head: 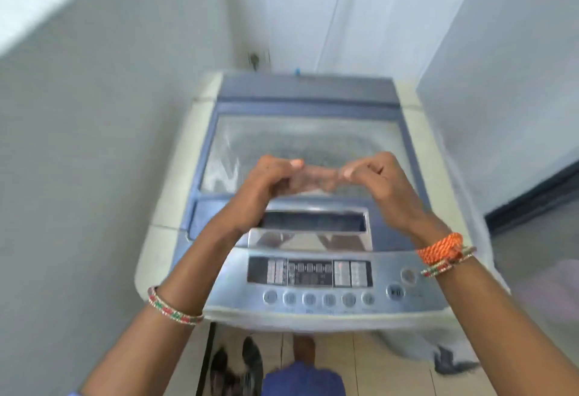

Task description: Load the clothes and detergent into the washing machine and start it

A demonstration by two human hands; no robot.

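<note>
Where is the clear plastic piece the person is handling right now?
In the head view, the clear plastic piece is stretched between the left hand and right hand, held at centre frame above the washing machine's closed glass lid, just beyond the control panel.
</note>
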